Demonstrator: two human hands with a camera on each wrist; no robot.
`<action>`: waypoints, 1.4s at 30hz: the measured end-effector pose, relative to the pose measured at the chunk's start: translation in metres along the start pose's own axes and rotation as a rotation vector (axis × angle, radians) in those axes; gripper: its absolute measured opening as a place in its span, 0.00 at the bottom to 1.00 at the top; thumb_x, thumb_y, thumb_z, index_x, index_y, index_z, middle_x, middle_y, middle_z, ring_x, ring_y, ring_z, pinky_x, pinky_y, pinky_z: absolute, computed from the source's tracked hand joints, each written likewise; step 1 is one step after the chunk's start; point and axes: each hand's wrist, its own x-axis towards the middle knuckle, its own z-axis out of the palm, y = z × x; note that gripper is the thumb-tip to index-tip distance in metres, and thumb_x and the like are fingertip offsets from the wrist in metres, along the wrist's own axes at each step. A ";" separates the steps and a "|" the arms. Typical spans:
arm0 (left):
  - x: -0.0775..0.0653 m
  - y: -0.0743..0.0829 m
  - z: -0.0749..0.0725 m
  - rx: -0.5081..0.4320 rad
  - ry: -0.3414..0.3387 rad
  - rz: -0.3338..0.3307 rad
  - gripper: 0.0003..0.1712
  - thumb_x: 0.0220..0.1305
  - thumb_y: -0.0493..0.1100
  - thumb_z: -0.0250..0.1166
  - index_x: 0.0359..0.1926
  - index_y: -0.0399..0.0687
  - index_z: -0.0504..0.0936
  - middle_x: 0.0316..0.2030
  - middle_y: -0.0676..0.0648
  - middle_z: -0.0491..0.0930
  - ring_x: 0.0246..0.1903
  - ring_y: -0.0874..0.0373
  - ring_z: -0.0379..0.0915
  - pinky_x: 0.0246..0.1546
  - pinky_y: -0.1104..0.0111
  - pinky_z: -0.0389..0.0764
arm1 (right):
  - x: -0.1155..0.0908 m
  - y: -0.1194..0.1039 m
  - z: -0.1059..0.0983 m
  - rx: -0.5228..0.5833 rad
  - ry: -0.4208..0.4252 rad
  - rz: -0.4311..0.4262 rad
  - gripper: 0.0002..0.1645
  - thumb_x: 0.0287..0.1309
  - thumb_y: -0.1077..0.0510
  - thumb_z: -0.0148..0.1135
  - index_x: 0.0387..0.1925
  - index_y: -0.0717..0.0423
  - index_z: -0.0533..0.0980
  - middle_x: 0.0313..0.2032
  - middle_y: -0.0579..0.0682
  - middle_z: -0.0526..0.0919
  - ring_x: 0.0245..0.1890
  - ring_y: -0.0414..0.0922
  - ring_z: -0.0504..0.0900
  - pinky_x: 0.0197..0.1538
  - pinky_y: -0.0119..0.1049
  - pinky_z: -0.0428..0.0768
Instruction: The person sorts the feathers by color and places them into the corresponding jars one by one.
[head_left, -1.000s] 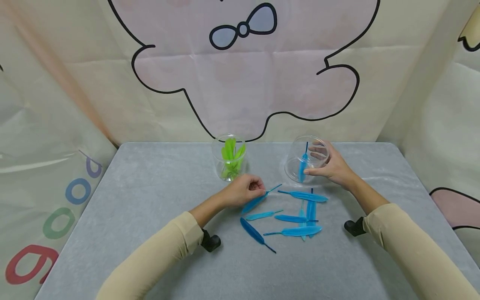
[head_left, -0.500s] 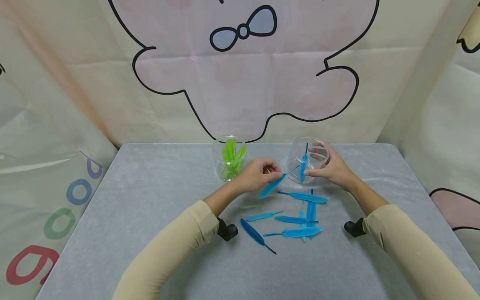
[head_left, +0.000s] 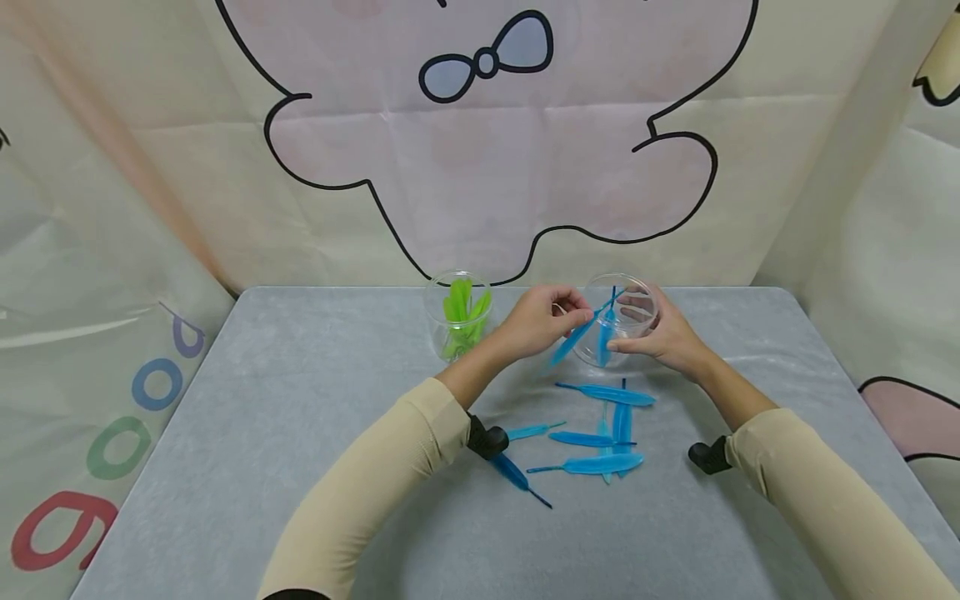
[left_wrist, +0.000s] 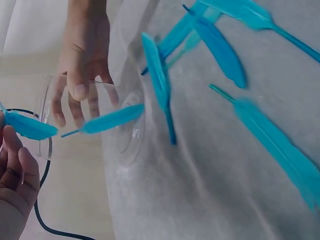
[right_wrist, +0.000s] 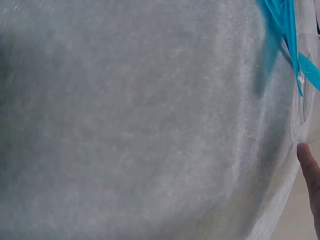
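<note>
**Blue feather pinched beside the cup's mouth**

The left hand (head_left: 543,321) pinches a blue feather (head_left: 573,338) near its quill, vane slanting down; I cannot tell whether any of it is inside the clear cup (head_left: 622,321). The right hand (head_left: 660,333) grips that cup, another feather (head_left: 606,343) inside. Best to clear the rim with the vane before lowering. More blue feathers (head_left: 600,462) lie nearby.

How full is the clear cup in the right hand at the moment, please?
Nearly empty: the clear cup holds one blue feather, seen through its wall in the head and left wrist views.
</note>
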 end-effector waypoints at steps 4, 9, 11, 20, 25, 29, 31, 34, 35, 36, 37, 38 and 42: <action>0.008 0.006 0.003 -0.006 0.031 0.000 0.07 0.70 0.41 0.63 0.42 0.41 0.82 0.33 0.47 0.80 0.31 0.54 0.78 0.34 0.74 0.79 | -0.001 0.000 0.000 0.007 -0.004 -0.002 0.53 0.52 0.62 0.76 0.72 0.53 0.53 0.70 0.60 0.64 0.71 0.60 0.63 0.59 0.56 0.75; 0.017 0.012 0.005 -0.036 0.066 0.022 0.07 0.71 0.41 0.63 0.42 0.41 0.82 0.34 0.47 0.80 0.32 0.52 0.79 0.34 0.73 0.80 | -0.002 0.000 -0.001 0.017 -0.013 0.000 0.56 0.53 0.63 0.75 0.75 0.52 0.50 0.71 0.62 0.63 0.71 0.62 0.62 0.60 0.60 0.72; 0.020 0.014 0.006 -0.053 0.085 0.039 0.07 0.71 0.41 0.63 0.42 0.40 0.82 0.34 0.47 0.80 0.32 0.53 0.79 0.34 0.73 0.80 | -0.002 0.000 -0.001 0.021 -0.014 0.000 0.56 0.53 0.63 0.75 0.75 0.52 0.50 0.71 0.62 0.62 0.71 0.62 0.62 0.60 0.61 0.72; 0.032 0.021 0.014 -0.111 0.196 0.120 0.07 0.71 0.40 0.62 0.42 0.39 0.82 0.32 0.48 0.80 0.31 0.55 0.77 0.33 0.73 0.78 | -0.001 0.002 -0.002 0.018 -0.019 -0.001 0.57 0.54 0.63 0.74 0.76 0.51 0.49 0.71 0.62 0.62 0.71 0.62 0.62 0.61 0.61 0.71; 0.038 0.022 0.019 -0.141 0.242 0.157 0.07 0.71 0.39 0.62 0.42 0.39 0.83 0.32 0.48 0.80 0.32 0.56 0.78 0.33 0.73 0.78 | -0.002 0.001 -0.002 0.027 -0.019 0.003 0.58 0.54 0.63 0.75 0.76 0.51 0.48 0.71 0.62 0.62 0.71 0.61 0.62 0.62 0.61 0.70; 0.043 0.023 0.024 -0.145 0.266 0.180 0.06 0.70 0.38 0.63 0.42 0.39 0.83 0.34 0.48 0.81 0.34 0.55 0.78 0.35 0.74 0.78 | -0.002 0.001 -0.003 0.027 -0.019 0.009 0.57 0.53 0.63 0.75 0.76 0.49 0.49 0.71 0.62 0.61 0.71 0.61 0.62 0.62 0.61 0.70; 0.045 0.023 0.026 -0.138 0.273 0.187 0.06 0.70 0.38 0.63 0.42 0.39 0.83 0.34 0.48 0.81 0.34 0.58 0.78 0.36 0.75 0.78 | -0.002 0.001 -0.003 0.025 -0.022 0.010 0.58 0.53 0.63 0.75 0.76 0.48 0.48 0.71 0.62 0.61 0.71 0.61 0.62 0.62 0.61 0.70; 0.048 0.023 0.027 -0.130 0.286 0.190 0.06 0.70 0.39 0.63 0.42 0.39 0.83 0.35 0.48 0.81 0.34 0.62 0.76 0.38 0.76 0.78 | -0.002 0.001 -0.004 0.023 -0.028 0.010 0.57 0.54 0.63 0.74 0.76 0.49 0.48 0.71 0.61 0.61 0.71 0.61 0.62 0.62 0.60 0.71; 0.048 0.023 0.028 -0.125 0.295 0.194 0.06 0.70 0.39 0.63 0.42 0.40 0.83 0.35 0.48 0.81 0.34 0.63 0.75 0.38 0.76 0.78 | -0.002 0.001 -0.004 0.021 -0.029 0.009 0.57 0.54 0.63 0.74 0.76 0.49 0.48 0.71 0.61 0.62 0.71 0.60 0.62 0.61 0.59 0.71; 0.049 0.023 0.028 -0.123 0.305 0.196 0.06 0.70 0.39 0.63 0.42 0.40 0.83 0.35 0.48 0.81 0.34 0.63 0.76 0.38 0.76 0.78 | -0.002 0.001 -0.004 0.019 -0.029 0.007 0.57 0.53 0.63 0.75 0.76 0.49 0.49 0.71 0.60 0.62 0.71 0.60 0.62 0.61 0.58 0.72; 0.050 0.023 0.029 -0.125 0.314 0.200 0.06 0.70 0.39 0.63 0.42 0.40 0.83 0.35 0.48 0.81 0.34 0.63 0.76 0.38 0.76 0.78 | -0.002 0.000 -0.004 0.019 -0.030 0.006 0.57 0.53 0.63 0.75 0.76 0.50 0.49 0.71 0.60 0.62 0.71 0.60 0.62 0.61 0.57 0.72; 0.051 0.023 0.029 -0.123 0.325 0.205 0.06 0.71 0.39 0.63 0.42 0.40 0.83 0.35 0.48 0.81 0.34 0.63 0.75 0.38 0.76 0.77 | -0.001 0.000 -0.004 0.018 -0.031 0.006 0.57 0.53 0.63 0.75 0.76 0.50 0.49 0.71 0.60 0.62 0.71 0.60 0.62 0.61 0.57 0.72; 0.056 0.019 0.033 -0.134 0.364 0.219 0.06 0.71 0.39 0.62 0.42 0.40 0.83 0.34 0.48 0.81 0.34 0.63 0.76 0.38 0.77 0.78 | -0.001 -0.002 -0.003 0.017 -0.029 0.005 0.57 0.53 0.62 0.75 0.76 0.51 0.49 0.71 0.61 0.62 0.71 0.60 0.62 0.62 0.59 0.71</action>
